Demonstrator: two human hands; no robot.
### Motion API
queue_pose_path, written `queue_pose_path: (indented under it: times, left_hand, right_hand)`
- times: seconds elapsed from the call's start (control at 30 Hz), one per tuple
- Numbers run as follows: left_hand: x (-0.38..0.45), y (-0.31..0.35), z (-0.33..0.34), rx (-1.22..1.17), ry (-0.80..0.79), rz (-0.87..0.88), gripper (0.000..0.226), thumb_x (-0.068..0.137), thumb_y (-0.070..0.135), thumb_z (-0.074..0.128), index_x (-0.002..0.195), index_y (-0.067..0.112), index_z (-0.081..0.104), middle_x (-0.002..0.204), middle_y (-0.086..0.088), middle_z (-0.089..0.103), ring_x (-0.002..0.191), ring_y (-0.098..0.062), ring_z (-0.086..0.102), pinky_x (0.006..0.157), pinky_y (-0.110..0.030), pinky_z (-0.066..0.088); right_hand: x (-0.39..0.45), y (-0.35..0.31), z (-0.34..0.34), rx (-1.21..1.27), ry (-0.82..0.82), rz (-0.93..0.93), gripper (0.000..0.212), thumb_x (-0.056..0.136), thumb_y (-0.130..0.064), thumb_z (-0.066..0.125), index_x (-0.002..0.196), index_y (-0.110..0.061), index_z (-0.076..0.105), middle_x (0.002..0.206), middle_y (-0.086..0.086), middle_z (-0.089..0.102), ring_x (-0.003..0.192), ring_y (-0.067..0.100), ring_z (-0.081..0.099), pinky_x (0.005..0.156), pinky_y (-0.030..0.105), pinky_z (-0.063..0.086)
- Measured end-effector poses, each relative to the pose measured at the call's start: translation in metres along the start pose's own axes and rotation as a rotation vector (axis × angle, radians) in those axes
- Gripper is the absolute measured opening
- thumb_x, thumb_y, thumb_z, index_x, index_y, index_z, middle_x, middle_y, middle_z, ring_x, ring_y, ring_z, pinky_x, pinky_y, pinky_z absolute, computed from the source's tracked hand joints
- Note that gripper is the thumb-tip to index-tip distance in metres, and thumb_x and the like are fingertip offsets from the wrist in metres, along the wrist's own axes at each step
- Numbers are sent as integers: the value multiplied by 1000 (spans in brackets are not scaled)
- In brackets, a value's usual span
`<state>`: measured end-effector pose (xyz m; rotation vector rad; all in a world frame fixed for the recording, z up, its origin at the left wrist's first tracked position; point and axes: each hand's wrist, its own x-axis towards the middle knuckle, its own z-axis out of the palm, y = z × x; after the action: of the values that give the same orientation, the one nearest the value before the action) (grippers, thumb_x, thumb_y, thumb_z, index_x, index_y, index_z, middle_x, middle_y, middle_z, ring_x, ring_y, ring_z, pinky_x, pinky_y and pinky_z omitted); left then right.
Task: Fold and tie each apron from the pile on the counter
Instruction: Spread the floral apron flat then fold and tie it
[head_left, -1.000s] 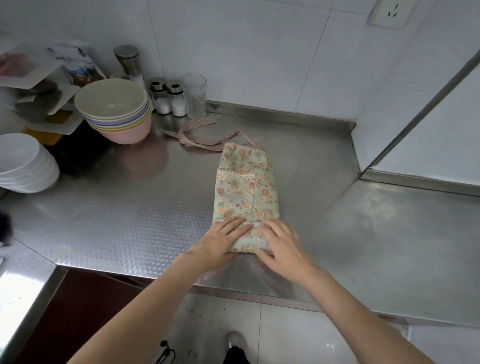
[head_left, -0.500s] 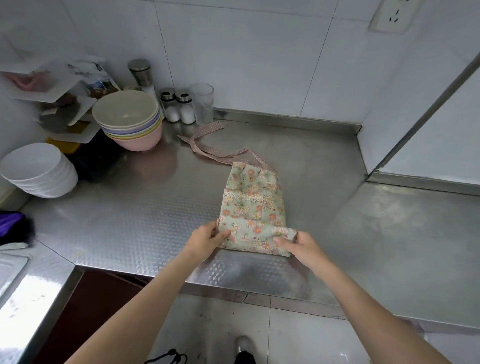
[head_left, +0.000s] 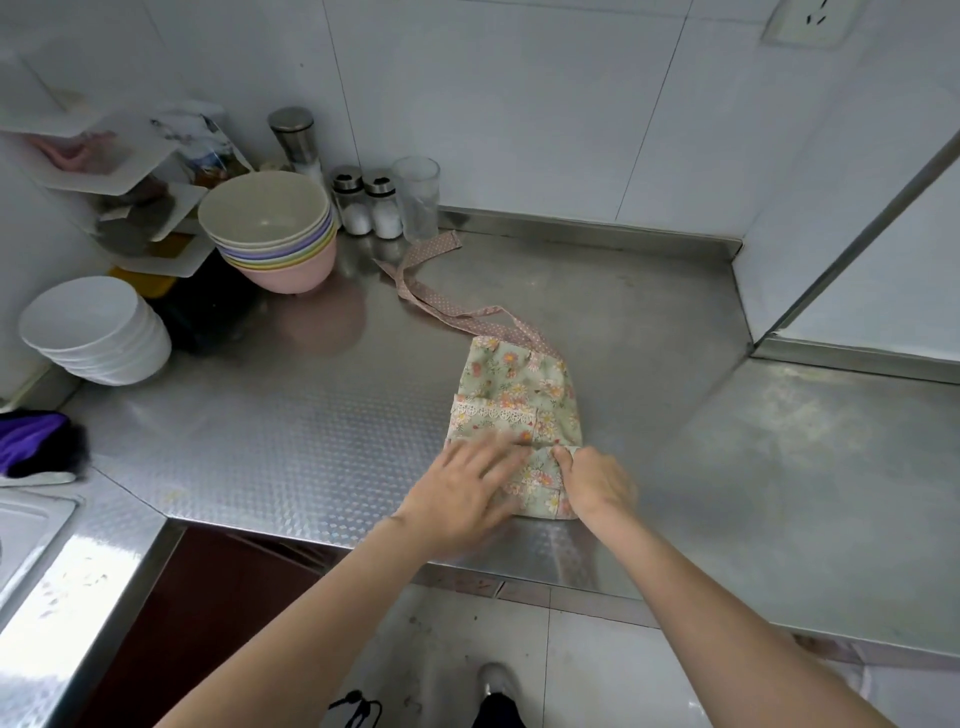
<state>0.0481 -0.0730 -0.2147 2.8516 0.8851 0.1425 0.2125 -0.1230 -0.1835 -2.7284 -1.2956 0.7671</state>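
Note:
A green floral apron (head_left: 514, 395) lies folded into a narrow strip on the steel counter (head_left: 311, 415), with white lace trim across its middle. Its near end is turned up over itself. Pink dotted ties (head_left: 441, 296) trail from its far end toward the back wall. My left hand (head_left: 462, 493) lies flat on the turned-up fold with fingers spread. My right hand (head_left: 597, 483) grips the right edge of that fold, fingers curled round the cloth.
Stacked pastel bowls (head_left: 275, 228) and white bowls (head_left: 98, 327) stand at the left. Two shakers (head_left: 369, 205), a glass (head_left: 418, 197) and a steel grinder (head_left: 296, 140) line the back wall. A purple cloth (head_left: 36, 441) lies by the sink (head_left: 26, 525). The counter's front edge is just below my hands.
Both hands first pressed the apron's near end flat, then lifted it by both corners. Now that end is folded away over the apron, left hand flattening it.

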Motion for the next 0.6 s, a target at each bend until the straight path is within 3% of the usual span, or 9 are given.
queue_pose_path:
  times: [0.07,0.13,0.17,0.23,0.27,0.33,0.4,0.5,0.6]
  left_hand:
    - [2,-3,6,113,-259,35,72,94,52,29,148,27,-12,158,-4,-3,146,-21,0,119,-40,4]
    - [5,-6,8,127,-336,-29,79,95,45,39,145,28,-20,157,-7,-5,145,-22,-1,119,-40,3]
    - [6,-5,9,128,-338,-45,81,95,44,41,145,28,-20,157,-8,-3,145,-22,1,119,-40,4]
    - [8,-5,11,103,-332,-71,82,94,45,42,145,28,-19,156,-8,0,144,-23,3,119,-40,6]
    - [9,-6,11,82,-332,-86,82,94,46,43,146,27,-18,156,-9,1,144,-24,4,118,-39,6]
    - [13,-6,9,13,-335,-103,84,93,46,46,144,29,-19,155,-9,4,143,-25,6,118,-38,7]
    - [16,-9,3,-92,-344,-100,85,91,46,50,146,31,-14,155,-7,7,142,-24,8,118,-36,9]
    - [13,-21,-7,-164,-368,-114,87,85,45,59,149,30,2,152,-1,14,141,-24,10,117,-34,13]
    - [12,-28,-16,-235,-370,-179,87,78,37,70,147,23,20,149,0,26,136,-22,27,113,-31,24]
  right_hand:
    - [4,-1,0,57,-44,23,52,101,-42,26,81,-8,59,76,3,63,93,26,64,62,25,37]
    - [10,2,0,162,-53,10,48,101,-41,30,70,-10,50,68,3,55,90,28,63,53,27,33]
    - [9,5,-1,194,-2,-15,42,100,-40,35,78,-9,53,74,5,58,91,29,63,53,28,33]
    - [1,13,-3,215,237,-169,34,96,-38,46,111,-7,52,105,10,60,101,29,58,68,29,41]
    - [-4,18,-4,200,314,-310,42,93,-38,51,123,-8,47,122,9,53,112,26,52,82,30,42]
    - [-9,29,1,40,201,-593,63,89,-43,55,140,-12,35,148,4,29,137,22,27,111,30,23]
    - [-9,39,13,-146,53,-712,71,89,-37,55,148,-15,22,157,-2,11,145,17,6,118,31,5]
    - [-2,42,23,-71,128,-689,62,89,-3,47,146,-12,28,155,0,24,144,15,18,119,34,19]
    - [0,32,15,-45,123,-577,58,85,-7,50,141,-19,38,144,0,44,131,19,42,109,29,34]
